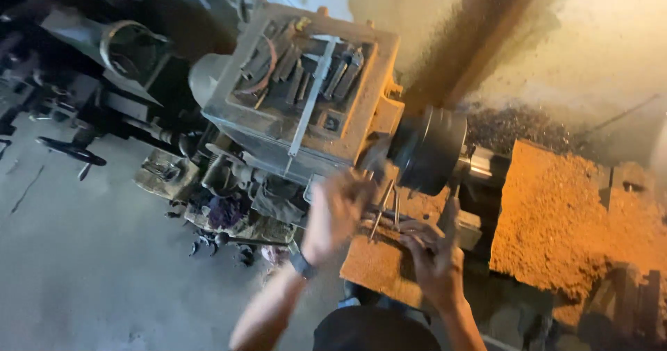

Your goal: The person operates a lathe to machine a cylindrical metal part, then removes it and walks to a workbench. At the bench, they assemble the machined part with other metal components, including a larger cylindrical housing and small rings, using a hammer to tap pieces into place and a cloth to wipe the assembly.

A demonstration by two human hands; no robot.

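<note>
Centre frame: left hand [335, 208] blurred, grip state unclear. Right hand [431, 257] fingers spread, touching metal rods [384, 208] beside lathe chuck [429, 149]. Rods not yet mounted; chuck bare.

Warm orange light falls right of the lathe [313, 94]; left of it lies dim grey shadow. Both hands blur, edges soft.

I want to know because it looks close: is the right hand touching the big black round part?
Apart. The head view shows the right hand lower, with orange-dusted machine surface between it and the black chuck.
</note>
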